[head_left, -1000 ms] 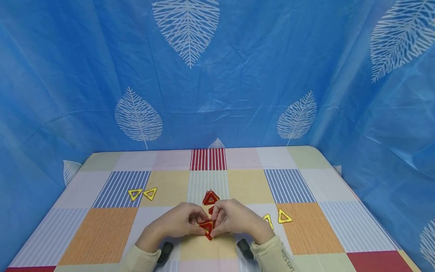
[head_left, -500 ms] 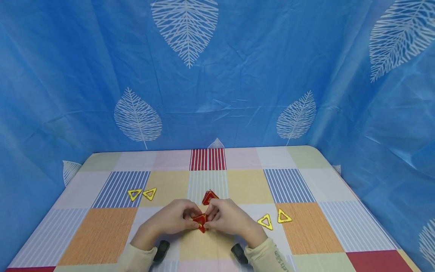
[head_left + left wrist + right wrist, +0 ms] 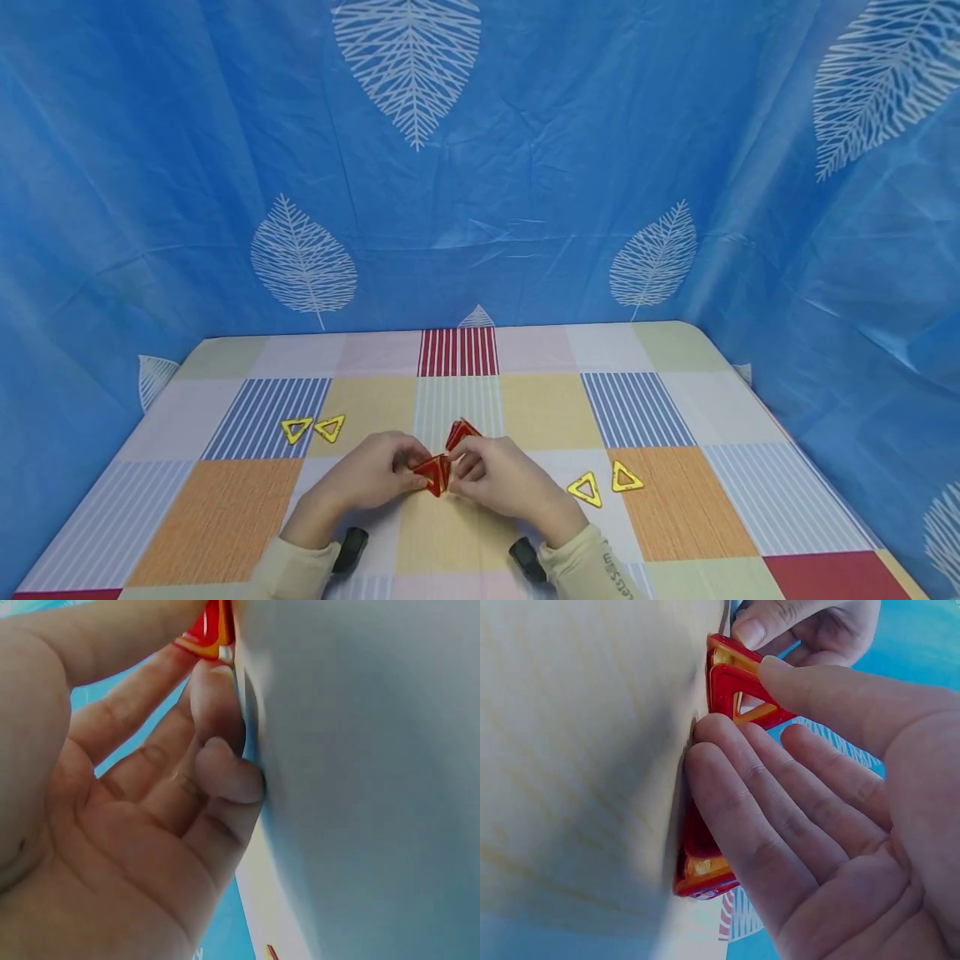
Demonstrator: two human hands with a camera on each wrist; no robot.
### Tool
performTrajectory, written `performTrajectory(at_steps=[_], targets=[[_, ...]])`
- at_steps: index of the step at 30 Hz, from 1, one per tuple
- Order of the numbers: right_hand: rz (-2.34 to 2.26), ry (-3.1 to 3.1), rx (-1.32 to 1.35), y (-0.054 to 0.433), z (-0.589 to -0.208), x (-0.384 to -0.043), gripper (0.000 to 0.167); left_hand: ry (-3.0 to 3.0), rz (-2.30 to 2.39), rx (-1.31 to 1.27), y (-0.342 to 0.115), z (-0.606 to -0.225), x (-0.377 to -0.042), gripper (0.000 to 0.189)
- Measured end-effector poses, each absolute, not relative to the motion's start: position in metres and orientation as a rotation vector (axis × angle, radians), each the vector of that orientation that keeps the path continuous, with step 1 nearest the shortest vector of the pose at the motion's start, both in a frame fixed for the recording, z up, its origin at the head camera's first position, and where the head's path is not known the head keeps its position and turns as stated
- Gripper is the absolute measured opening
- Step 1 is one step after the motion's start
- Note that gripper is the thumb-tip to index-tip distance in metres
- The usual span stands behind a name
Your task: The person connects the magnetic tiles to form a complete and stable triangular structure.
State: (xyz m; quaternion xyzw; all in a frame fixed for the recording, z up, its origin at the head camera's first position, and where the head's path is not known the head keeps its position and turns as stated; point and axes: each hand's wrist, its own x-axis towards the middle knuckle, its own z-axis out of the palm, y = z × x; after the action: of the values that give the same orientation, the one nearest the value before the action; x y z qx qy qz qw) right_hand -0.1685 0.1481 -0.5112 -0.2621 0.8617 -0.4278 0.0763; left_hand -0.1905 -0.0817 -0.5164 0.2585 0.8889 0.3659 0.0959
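Near the middle of the table, both hands hold a small pyramid-like block of red and orange triangular tiles (image 3: pixel 432 475). My left hand (image 3: pixel 372 473) pinches its left side between thumb and fingers; the left wrist view catches only a red corner of this tile block (image 3: pixel 210 634) at the fingertips. On the block's right side my right hand (image 3: pixel 504 477) has its thumb against the edge, while its longer fingers extend past it in the right wrist view. Just beyond stands a second red tile pyramid (image 3: pixel 461 432), partly hidden behind the right hand's fingers.
Two yellow triangular tiles (image 3: pixel 330 428) lie at the left on the patchwork cloth (image 3: pixel 180 517). Another pair of yellow triangles (image 3: pixel 627 477) lies right of the right hand. A blue leaf-print curtain (image 3: pixel 480 192) encloses the table's back and sides.
Both hands have shifted left and farther from the body, carrying the held tile block toward the standing pyramid. The yellow triangle beside the right forearm has come into full view.
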Motion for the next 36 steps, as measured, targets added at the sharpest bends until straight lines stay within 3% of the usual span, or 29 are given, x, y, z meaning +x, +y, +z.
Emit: performTrajectory(at_steps=[14, 25, 32, 36], targets=[[-1.274, 2.705, -0.673, 0.162, -0.505, -0.173, 0.015, 2.698, 1.108, 0.644, -0.096, -0.512, -0.193, 0.031], [-1.174, 2.937, -0.491, 0.173, -0.510, -0.180, 0.042, 2.851, 1.277, 0.293, -0.154, -0.508, -0.204, 0.048], [-1.112, 2.904, -0.489, 0.178, -0.514, -0.180, 0.022, 2.880, 1.148, -0.086, -0.187, -0.517, -0.206, 0.066], [-1.105, 2.891, -0.480, 0.178, -0.513, -0.181, 0.020, 2.898, 1.060, -0.175, -0.201, -0.520, -0.208, 0.070]])
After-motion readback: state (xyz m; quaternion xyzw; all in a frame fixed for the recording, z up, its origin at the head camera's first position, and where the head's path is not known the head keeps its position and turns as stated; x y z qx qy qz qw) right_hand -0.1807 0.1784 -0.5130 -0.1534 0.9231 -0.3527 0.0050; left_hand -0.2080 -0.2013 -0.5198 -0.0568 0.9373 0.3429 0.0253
